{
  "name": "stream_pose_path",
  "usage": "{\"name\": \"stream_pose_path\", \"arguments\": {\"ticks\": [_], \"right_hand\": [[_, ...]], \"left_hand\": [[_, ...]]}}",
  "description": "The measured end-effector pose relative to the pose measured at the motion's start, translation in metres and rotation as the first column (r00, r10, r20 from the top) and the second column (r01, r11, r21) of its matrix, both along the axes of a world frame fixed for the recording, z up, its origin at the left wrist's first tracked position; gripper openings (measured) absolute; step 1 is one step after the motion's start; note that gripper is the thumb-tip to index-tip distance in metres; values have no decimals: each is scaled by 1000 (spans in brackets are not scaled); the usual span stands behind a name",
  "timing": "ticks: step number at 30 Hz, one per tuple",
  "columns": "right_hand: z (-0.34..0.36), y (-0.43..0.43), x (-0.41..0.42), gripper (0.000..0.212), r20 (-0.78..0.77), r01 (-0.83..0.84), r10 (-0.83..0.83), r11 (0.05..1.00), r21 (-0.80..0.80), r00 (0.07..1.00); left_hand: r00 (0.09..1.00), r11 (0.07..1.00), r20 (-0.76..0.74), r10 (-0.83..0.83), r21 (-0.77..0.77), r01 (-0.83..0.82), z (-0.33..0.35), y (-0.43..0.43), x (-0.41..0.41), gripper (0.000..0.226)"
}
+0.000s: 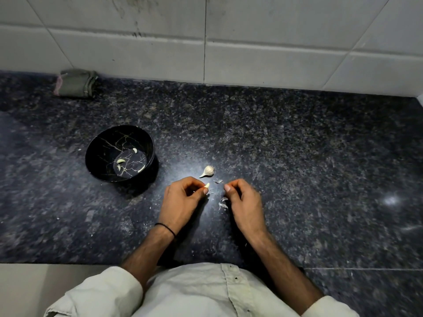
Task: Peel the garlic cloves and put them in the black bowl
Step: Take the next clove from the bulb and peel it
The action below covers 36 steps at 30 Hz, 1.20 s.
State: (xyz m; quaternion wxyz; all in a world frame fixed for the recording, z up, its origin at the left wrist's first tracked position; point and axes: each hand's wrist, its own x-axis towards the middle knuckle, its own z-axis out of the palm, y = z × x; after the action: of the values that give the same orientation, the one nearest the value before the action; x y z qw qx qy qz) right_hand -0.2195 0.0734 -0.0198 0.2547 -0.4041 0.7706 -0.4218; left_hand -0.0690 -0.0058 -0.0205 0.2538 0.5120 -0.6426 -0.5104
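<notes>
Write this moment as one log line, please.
left hand: pinches clove | right hand: curled, hold unclear | bowl: peeled cloves inside | unpeeled garlic: on counter

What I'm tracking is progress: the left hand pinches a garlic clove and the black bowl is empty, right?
Not quite. The head view shows the black bowl already holds a few peeled cloves. The left hand does pinch a garlic clove.
</notes>
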Motion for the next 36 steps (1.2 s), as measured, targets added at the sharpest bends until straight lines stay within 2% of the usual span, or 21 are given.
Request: {"name": "stream_pose_path", "arguments": {"ticks": [1, 4, 7, 10, 13, 16, 19, 24, 29, 36], "right_hand": [[-1, 0, 0, 7, -30, -24, 25, 1000, 8, 999], [-1, 1, 1, 21, -135, -82, 81, 997, 1, 988], [-1, -2, 1, 27, -251, -130, 121, 991, -20, 961], [-3, -8, -1, 29, -341, -162, 153, 987, 1, 928], [-6, -15, -3, 28, -391, -181, 183, 983, 43, 902], [-12, -16, 0, 33, -433, -280, 305, 952, 120, 848], [-17, -3, 3, 34, -514, -422, 445, 891, 169, 733], [-24, 34, -9, 34, -591, -556, 567, 799, 227, 573], [-33, 56, -20, 34, -644, -581, 544, 793, 184, 539], [-34, 49, -26, 18, -675, -594, 508, 794, 127, 535]], "left_hand": [[1000, 1000, 11, 19, -3, -19, -2, -1, 2, 5], [995, 996, 50, 84, -38, -82, -6, -4, 7, 11], [982, 985, 137, 132, -133, -114, -9, -10, 15, 8], [960, 953, 249, 131, -297, -53, -13, -19, 22, 5], [939, 928, 319, 126, -373, 2, -16, -24, 24, 6], [933, 924, 347, 97, -380, 45, -20, -23, 25, 11], [939, 934, 335, 76, -354, 50, -20, -20, 27, 21], [972, 945, 209, 106, -325, -33, -13, -8, 35, 25], [989, 937, 144, 32, -348, 21, -6, 11, 36, 20], [955, 912, 226, -191, -319, 258, -8, 32, 27, 17]]}}
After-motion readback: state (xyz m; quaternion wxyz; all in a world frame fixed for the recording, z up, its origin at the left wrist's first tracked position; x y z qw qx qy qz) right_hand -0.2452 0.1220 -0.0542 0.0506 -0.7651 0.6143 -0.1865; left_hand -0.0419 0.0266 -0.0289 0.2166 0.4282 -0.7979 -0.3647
